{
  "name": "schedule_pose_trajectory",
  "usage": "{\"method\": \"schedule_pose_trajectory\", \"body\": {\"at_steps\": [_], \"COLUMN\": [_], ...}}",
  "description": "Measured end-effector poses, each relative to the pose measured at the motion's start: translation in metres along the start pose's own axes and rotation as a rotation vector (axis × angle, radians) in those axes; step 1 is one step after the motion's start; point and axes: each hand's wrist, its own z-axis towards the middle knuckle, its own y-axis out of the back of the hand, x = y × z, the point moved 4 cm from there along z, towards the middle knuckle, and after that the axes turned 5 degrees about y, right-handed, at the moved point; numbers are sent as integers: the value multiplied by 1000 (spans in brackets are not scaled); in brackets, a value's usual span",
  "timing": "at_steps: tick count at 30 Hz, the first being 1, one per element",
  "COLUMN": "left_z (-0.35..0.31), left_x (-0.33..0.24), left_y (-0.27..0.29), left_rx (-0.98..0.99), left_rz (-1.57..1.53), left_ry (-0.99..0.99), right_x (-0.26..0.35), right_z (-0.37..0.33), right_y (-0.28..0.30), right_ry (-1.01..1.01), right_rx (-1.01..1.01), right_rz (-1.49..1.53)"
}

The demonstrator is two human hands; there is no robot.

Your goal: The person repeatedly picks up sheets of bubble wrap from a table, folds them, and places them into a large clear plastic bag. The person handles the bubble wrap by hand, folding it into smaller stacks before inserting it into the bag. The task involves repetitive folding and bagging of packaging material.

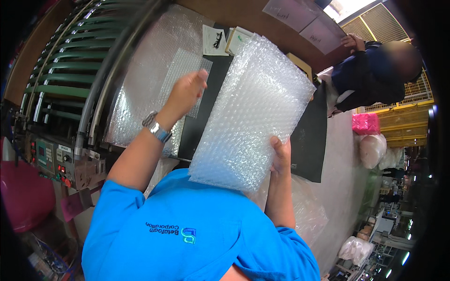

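Observation:
A stack of clear bubble wrap sheets or pouches (253, 110) is held tilted in front of my chest; I cannot tell how many layers there are. My right hand (281, 154) grips its lower right edge, thumb on top and fingers hidden underneath. My left hand (187, 91), with a metal watch (157, 126) at the wrist, is raised left of the stack, apart from it. Its fingers are loosely curled and nothing shows in them. Beneath that hand, more bubble wrap (145, 79) lies on the dark work table (307, 140).
Left are a machine with green belts (61, 77) and a control box (58, 157). Papers with dark glasses (217, 40) lie at the table's back. Another person (370, 75) stands at the far right. Pink (365, 124) and clear bundles (373, 151) sit beyond.

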Motion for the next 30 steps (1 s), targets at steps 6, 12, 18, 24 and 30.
{"method": "schedule_pose_trajectory", "body": {"at_steps": [6,12,18,24,30], "left_z": [-33,-24,-51,-30,-46], "left_x": [4,21,-6,13,31], "left_y": [-22,20,-13,16,29], "left_rx": [2,-364,30,-242,-375], "left_rz": [146,-255,304,-347,-227], "left_ry": [-306,-75,-367,-44,38], "right_x": [-13,-10,-18,-24,-20], "right_z": [1,5,9,6,6], "right_y": [0,4,7,6,16], "right_ry": [-7,54,56,-2,-10], "right_rx": [40,-6,42,36,-30], "right_rz": [-22,-11,-71,16,19]}}
